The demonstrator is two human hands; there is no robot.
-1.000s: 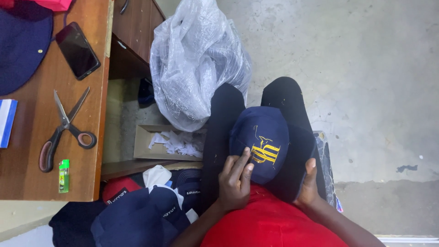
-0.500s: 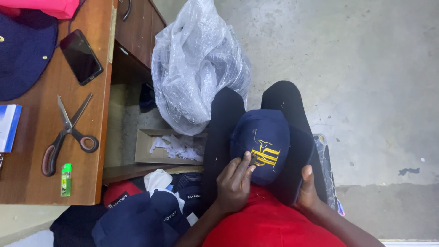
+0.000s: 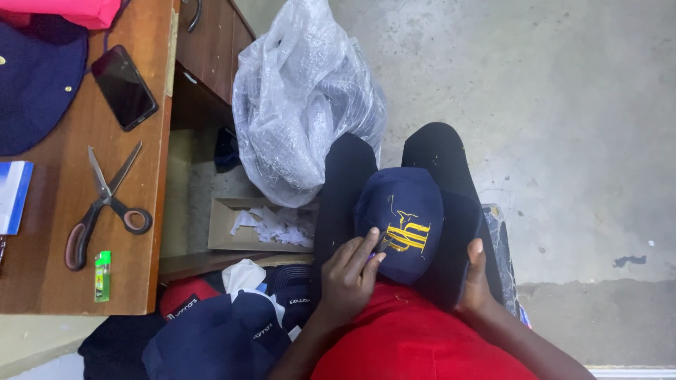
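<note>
A navy cap (image 3: 401, 218) with yellow embroidery lies on my lap, across my black trousers. My left hand (image 3: 348, 278) rests on its near left edge, fingertips touching the embroidery; whether they pinch anything I cannot tell. My right hand (image 3: 475, 278) holds the cap's right side, with the thumb up along the brim edge. I wear a red top.
A wooden desk (image 3: 151, 211) at left carries scissors (image 3: 105, 207), a dark phone (image 3: 124, 86), a green lighter (image 3: 103, 276) and another navy cap (image 3: 35, 91). A clear plastic bag (image 3: 303, 105) and a cardboard box of white scraps (image 3: 264, 225) stand on the floor. Several caps are piled at lower left (image 3: 225, 324).
The cap has shifted slightly on my lap and my left fingers have slid further onto the embroidery. The view has drifted a little.
</note>
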